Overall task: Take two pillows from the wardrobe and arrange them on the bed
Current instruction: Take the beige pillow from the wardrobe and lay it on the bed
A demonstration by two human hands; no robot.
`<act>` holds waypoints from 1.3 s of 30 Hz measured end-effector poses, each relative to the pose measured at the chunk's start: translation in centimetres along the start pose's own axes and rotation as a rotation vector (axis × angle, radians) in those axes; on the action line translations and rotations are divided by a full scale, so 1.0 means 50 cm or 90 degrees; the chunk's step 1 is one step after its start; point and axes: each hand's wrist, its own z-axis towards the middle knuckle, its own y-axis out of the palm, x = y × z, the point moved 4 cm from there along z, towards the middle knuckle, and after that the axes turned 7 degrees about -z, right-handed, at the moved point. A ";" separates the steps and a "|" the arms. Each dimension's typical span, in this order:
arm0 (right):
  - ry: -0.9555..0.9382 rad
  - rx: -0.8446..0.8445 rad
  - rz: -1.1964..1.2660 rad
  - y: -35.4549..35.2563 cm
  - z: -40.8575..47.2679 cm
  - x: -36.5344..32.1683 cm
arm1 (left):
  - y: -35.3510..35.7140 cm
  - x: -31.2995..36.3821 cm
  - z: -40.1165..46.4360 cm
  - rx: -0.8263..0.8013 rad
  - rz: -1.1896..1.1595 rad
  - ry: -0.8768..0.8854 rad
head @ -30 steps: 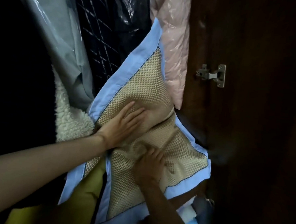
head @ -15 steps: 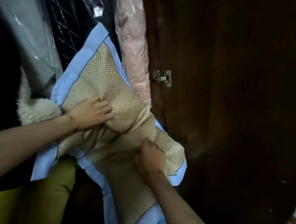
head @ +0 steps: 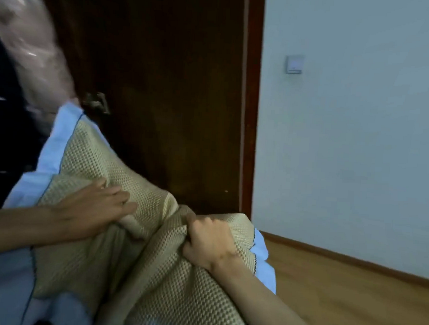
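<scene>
Two pillows with beige waffle-weave faces and light blue borders fill the lower left of the head view. My left hand (head: 99,208) grips the fabric of the upper left pillow (head: 94,156). My right hand (head: 208,241) is clenched on a bunched fold of the lower right pillow (head: 176,297). Both pillows are held out in front of the dark wooden wardrobe door (head: 167,85). The bed is out of view.
A pink garment in clear plastic (head: 28,40) hangs at the upper left inside the wardrobe. A metal hinge (head: 96,102) sits on the door. To the right are a pale wall (head: 358,145) with a light switch (head: 294,64) and a wooden floor (head: 350,301).
The pillows have come out of the wardrobe, down and to the right. The view has swung right, and the wall and floor now show. Both hands keep their grip.
</scene>
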 end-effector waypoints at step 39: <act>1.426 -0.123 -0.430 -0.631 -2.112 -0.530 | -0.903 1.949 -0.223 0.434 -0.265 1.113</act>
